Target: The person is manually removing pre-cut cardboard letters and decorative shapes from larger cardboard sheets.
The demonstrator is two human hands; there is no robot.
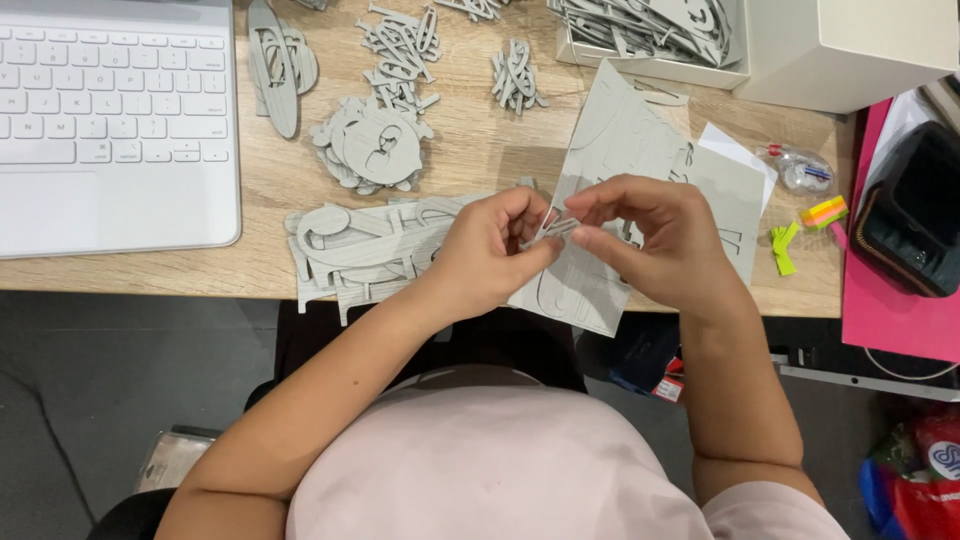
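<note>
Two hands meet over the front edge of the light wood-grain worktop (470,150), and between them sits one small flat grey cardboard cut-out piece (553,229). We note it held clear of the surface, just above a large grey punched-out cardboard sheet (610,140) that lies partly over the worktop edge.

Left hand (490,250): fingers curled in, thumb and forefinger closed on the near end of the small piece. Wrist bent slightly inward, forearm rising from lower left.

Right hand (655,235): fingertips pinched on the far end of the same piece, the remaining fingers arched above it. Forearm comes up almost straight from the lower right. We judge the two-ended pinch keeps so thin a piece steady and turned toward the eyes; what the fingers are doing to it is too small to tell.

Sorting seems to explain the layout. Loose grey pieces lie in separate heaps: a pile of round grey cut-outs (372,148), a pair of long oval grey pieces (280,65), a small tangle of thin grey strips (517,75), and a spread of larger flat grey shapes (360,250) just left of the left hand. A shallow white cardboard box (650,62) at the back holds more grey scraps.

Off to the sides: a white laptop keyboard (110,110) at left, a clear tape dispenser (803,170) and bright sticky flags (823,212) at right, near a pink folder (885,300).
</note>
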